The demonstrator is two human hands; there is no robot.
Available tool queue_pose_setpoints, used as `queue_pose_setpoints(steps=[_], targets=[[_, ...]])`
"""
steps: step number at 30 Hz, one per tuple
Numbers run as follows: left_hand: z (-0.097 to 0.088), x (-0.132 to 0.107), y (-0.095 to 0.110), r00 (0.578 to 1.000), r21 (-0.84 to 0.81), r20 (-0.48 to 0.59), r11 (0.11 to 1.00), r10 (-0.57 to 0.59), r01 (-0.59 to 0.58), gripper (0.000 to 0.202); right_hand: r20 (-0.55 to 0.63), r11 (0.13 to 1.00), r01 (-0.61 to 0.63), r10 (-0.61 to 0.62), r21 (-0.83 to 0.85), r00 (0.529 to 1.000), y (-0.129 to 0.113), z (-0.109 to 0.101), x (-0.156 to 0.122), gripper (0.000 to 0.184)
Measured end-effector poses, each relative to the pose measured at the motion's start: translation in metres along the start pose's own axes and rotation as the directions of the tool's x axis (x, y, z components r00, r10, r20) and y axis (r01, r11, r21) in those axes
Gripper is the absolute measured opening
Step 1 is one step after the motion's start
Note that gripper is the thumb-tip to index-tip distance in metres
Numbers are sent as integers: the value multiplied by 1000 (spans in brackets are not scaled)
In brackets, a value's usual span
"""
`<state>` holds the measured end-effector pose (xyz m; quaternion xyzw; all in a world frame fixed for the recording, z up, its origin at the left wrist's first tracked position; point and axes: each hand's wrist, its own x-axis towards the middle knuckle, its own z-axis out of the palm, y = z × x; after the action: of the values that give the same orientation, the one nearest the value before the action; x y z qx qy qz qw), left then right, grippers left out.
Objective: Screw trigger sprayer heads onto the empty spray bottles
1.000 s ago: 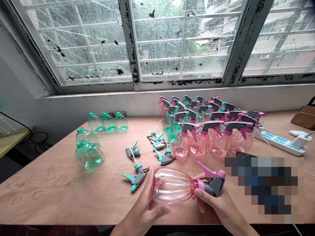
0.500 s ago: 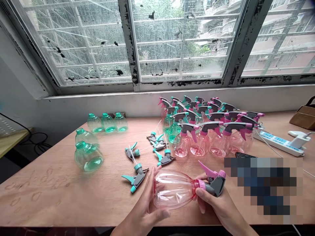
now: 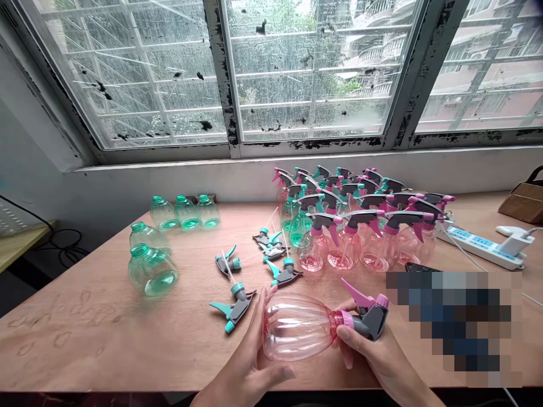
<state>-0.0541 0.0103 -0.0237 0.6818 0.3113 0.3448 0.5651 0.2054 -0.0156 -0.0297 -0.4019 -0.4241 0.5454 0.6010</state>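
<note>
- Holding a pink spray bottle (image 3: 297,328) sideways, lower centre.
- My left hand (image 3: 252,347) spreads against its base; my right hand (image 3: 373,345) pinches its collar (image 3: 347,319).
- Green bottles (image 3: 155,274), centre left.

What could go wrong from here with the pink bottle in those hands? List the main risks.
1. The pink bottle might slip or twist: the right hand grips its neck, but the left hand is spread at the base, its thumb apparently off it.
2. The left hand could knock the teal-and-grey spray head lying beside its fingers.
3. A forward swing might topple the upright spray bottles standing close together just beyond.
</note>
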Motion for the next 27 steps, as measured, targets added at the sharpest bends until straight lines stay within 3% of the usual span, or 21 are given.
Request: queue_pose_setpoints(steps=[4, 8, 13, 22, 27], targets=[[5, 0, 8, 999, -51, -23, 998, -34, 32, 103, -2, 1000, -4, 4, 15, 1000, 0, -1, 1, 35], [6, 1, 2, 999, -33, -37, 999, 13, -14, 95, -7, 999, -10, 10, 37, 1000, 1, -2, 2, 34], [0, 1, -5, 999, 23, 12, 999, 42, -43, 109, 16, 1000, 11, -11, -4, 1000, 1, -1, 1, 34], [3, 3, -4, 999, -13, -42, 1000, 19, -20, 94, 20, 1000, -9, 9, -11, 1000, 1, -2, 1, 34], [0, 2, 1, 999, 6, -32, 1000, 3, -3, 111, 9, 1000, -6, 6, -18, 1000, 0, 0, 0, 36]])
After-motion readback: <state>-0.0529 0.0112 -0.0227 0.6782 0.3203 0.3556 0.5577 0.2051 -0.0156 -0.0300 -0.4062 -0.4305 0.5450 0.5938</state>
